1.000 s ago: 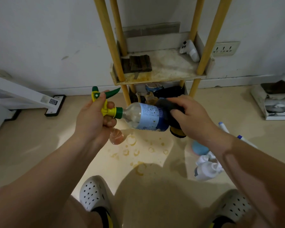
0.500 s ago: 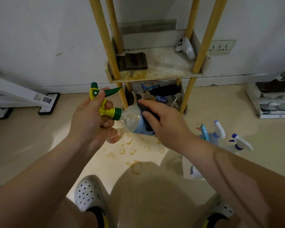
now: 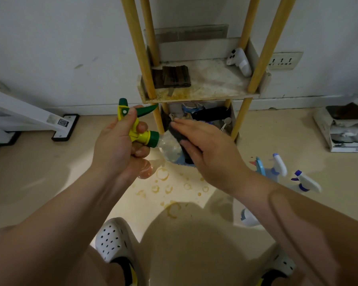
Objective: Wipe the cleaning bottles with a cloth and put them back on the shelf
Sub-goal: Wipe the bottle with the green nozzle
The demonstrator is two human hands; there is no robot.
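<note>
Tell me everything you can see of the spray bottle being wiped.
The spray bottle has a clear plastic body with a blue label, a green collar and a yellow spray head with a green trigger. It is held in the air, roughly level, head to the person's left. The left hand grips the head and neck; the right hand presses a dark cloth on its shoulder. Its base is hidden.

so the clear spray bottle (image 3: 170, 149) with the yellow-and-green trigger and blue label is lying sideways in mid-air right in front of the stained, yellow-posted shelf (image 3: 211, 88), dark cloth (image 3: 177, 134) pressed on its shoulder, other spray bottles (image 3: 279, 165) on the floor off right
</note>
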